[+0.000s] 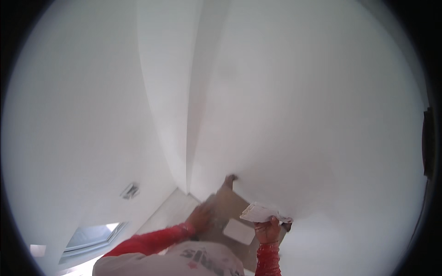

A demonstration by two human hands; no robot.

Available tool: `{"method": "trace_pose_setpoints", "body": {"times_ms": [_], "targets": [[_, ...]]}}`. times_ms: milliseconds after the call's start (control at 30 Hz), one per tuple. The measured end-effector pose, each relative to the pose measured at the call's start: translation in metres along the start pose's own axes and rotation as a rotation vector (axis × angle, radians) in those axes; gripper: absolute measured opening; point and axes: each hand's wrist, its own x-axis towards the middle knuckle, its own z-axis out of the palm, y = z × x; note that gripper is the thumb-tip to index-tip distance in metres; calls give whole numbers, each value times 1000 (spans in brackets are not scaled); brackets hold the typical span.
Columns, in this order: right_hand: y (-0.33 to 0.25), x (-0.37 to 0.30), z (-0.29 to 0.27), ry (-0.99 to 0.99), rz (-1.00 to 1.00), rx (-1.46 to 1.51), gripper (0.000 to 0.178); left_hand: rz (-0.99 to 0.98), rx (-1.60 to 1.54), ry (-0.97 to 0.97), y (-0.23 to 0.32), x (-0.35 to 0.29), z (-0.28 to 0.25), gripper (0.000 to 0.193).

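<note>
- The broad white surface [313,124] on my right takes up most of what I see, smooth and pale; a 2nd white surface [83,115] stands on my left, beyond the corner line.
- My white shirt [138,264] bulges in at the lower edge, below the brown panel [228,204]; a pale rectangle [238,231] shows within the panel, and I cannot tell whether it is a patch or an opening.
- 2 red sleeves [152,241] cover my forearms, and a window [92,237] sits low at left.
- My left hand [200,218] is beside the panel's left side; it is blurred, so I cannot tell whether it presses, grips or merely hovers.
- The white-smeared tool [260,212] is raised in front of the panel's upper right part, by the right-hand surface; I cannot tell whether they touch.
- My right hand [267,231] grasps it from below, thumb against it.
- I judge the step in hand to be handling this tool close to the white surface; the next move calls for a firm right grip, a controlled angle and clearance from the panel.
- Smallest is a grey fixture [130,191] on the left surface.
</note>
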Motion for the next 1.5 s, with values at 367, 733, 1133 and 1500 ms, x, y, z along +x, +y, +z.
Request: {"method": "trace_pose_setpoints", "body": {"times_ms": [367,733,1133,1500], "targets": [[-54,98,300,-374,-1191,-722,58,-109,-384,45,20,5,-50,65],[-62,194,478,-413,-1596,-759,33,15,-118,8,-7,0,-4,58],[-41,228,477,-351,-1562,-793,30,78,-92,187,0,-2,-16,50],[-67,235,513,-494,-1592,-610,30,93,-173,225,0,0,-20,47]]}}
